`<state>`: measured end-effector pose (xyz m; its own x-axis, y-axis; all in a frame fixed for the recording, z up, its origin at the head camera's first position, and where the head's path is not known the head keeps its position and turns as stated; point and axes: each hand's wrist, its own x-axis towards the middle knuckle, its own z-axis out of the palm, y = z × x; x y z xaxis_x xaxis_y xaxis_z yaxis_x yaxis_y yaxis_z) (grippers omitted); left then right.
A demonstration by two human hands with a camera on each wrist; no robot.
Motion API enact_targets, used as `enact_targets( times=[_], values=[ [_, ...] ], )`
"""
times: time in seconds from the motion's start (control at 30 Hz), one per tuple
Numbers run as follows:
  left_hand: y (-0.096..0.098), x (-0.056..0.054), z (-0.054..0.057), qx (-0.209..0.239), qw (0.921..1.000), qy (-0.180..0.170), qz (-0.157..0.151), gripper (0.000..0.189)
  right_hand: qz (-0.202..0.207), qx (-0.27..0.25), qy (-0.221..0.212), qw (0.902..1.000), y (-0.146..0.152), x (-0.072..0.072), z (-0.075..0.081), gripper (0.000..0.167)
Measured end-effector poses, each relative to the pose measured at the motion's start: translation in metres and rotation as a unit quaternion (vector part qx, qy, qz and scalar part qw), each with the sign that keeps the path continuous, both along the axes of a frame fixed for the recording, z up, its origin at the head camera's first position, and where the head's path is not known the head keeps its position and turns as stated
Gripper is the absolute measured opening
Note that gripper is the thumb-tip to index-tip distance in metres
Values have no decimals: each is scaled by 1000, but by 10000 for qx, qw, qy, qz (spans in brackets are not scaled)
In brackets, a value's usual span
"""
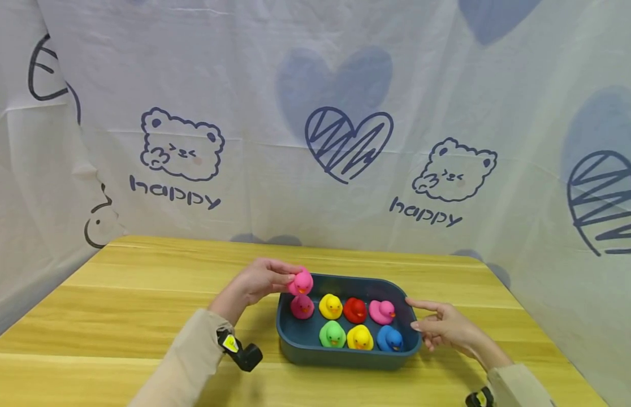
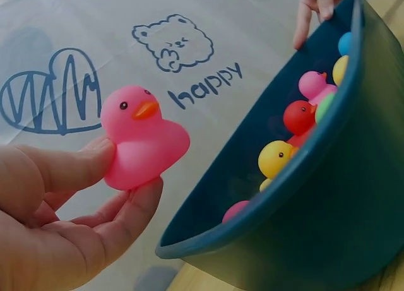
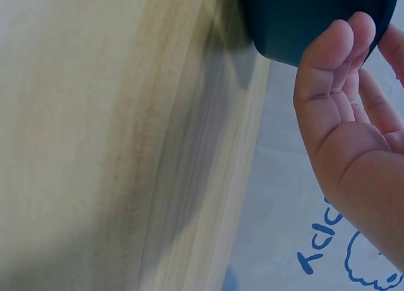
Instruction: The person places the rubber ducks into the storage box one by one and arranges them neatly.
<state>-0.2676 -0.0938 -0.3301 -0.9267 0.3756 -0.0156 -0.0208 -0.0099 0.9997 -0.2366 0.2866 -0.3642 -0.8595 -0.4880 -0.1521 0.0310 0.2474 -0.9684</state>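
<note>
My left hand (image 1: 262, 281) pinches a pink rubber duck (image 2: 142, 142) between thumb and fingers. In the head view the duck overlaps the back left corner of a dark blue-green box (image 1: 341, 357). My right hand (image 1: 448, 328) holds the box's right end, thumb and index finger at the rim, other fingers curled below outside. Inside the box sit several rubber ducks: a darker pink one (image 1: 302, 307) at the left, then yellow (image 1: 331, 306), red (image 1: 354, 310) and pink (image 1: 381, 311) along the back. Green (image 1: 333, 334), yellow (image 1: 360, 337) and blue (image 1: 390, 338) ducks line the front.
The box stands on a wood-grain table (image 1: 142, 316). Behind and beside the table hangs a pale cloth (image 1: 275, 186) printed with hearts and bears. A wrist camera (image 1: 241, 350) is strapped to the left forearm, close to the box's left side.
</note>
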Motion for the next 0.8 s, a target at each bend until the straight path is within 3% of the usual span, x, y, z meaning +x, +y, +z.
enact_targets(
  times=[0.27,0.5,0.7,0.8],
  values=[
    [3,-1,-3,-413,9991,52,-92,28,-26,17,37,10000,1,-1,-1,69],
    [5,-4,-4,-851,9937,245,-682,24,-10,7,52,10000,0,0,0,69],
    [11,-9,-6,-1405,9813,322,-1274,23,10,-39,41,10000,-1,1,0,70],
    [13,-10,-6,-1574,9774,284,-1382,22,7,-26,40,10000,-1,1,0,70]
  ],
)
